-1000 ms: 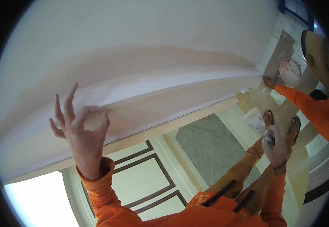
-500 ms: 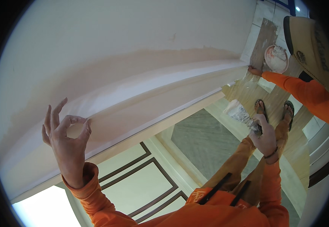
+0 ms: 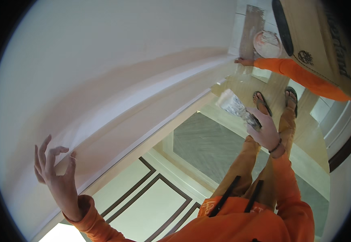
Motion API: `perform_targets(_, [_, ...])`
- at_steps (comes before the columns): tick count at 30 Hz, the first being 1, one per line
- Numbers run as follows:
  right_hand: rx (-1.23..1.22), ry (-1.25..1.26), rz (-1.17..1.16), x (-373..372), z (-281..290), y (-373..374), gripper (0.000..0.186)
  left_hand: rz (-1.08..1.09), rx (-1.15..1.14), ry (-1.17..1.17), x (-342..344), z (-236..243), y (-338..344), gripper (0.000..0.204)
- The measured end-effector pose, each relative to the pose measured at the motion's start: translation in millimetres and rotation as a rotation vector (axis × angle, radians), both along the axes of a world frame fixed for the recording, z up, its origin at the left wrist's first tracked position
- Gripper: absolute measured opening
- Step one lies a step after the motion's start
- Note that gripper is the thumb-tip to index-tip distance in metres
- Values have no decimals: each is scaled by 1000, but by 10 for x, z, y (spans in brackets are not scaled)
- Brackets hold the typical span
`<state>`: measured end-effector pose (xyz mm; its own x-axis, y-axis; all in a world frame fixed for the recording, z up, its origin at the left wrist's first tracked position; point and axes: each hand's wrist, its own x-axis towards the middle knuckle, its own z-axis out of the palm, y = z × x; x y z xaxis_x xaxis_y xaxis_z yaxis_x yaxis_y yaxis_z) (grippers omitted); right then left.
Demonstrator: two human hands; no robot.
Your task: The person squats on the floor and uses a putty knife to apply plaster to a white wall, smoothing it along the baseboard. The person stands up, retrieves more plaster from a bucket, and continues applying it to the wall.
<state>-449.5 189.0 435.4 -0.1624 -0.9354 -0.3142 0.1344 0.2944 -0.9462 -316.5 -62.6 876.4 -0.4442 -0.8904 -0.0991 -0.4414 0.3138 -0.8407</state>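
My left hand (image 3: 54, 169) is raised beside the pale ledge (image 3: 135, 107) along the white wall (image 3: 103, 36), fingers curled but apart, a small gap between thumb and forefinger and a faint strand near the thumb tip. My right hand (image 3: 264, 129) grips a putty knife (image 3: 234, 105), its blade coated in white, uneven compound, held out over the floor. At the far end of the ledge another person's hand (image 3: 244, 62) in an orange sleeve (image 3: 296, 72) touches the edge, near a pink bucket (image 3: 267, 48) with white material in it.
The other person's tan cap (image 3: 312, 44) fills the upper right. Below are my sandalled feet (image 3: 290, 99), a green-grey tiled floor (image 3: 195, 133), a brown strip (image 3: 251, 18) under the bucket, a cream panelled surface (image 3: 151, 205) and a curved white frame (image 3: 340, 121) at the right.
My left hand has moved down and left, its thumb and forefinger parting from a pinch. My right hand and knife have moved up and left. The view has shifted, and the cap fills more of it.
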Motion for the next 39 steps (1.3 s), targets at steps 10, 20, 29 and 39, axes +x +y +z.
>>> perform_targets(10, [81,-395,-14,274,-67,-275,36,22,-32,-50,142,50,139,8])
perform_targets(20, [31,-901,-68,610,645,-313,45,-140,-380,61,284,29,388,85])
perform_targets(29, [-199,-1080,-55,898,1905,-446,48,-57,-334,187,91,-107,543,91])
perform_targets(39, [-447,-390,-264,1313,2478,-486,49,-74,-352,287,32,-63,864,91])
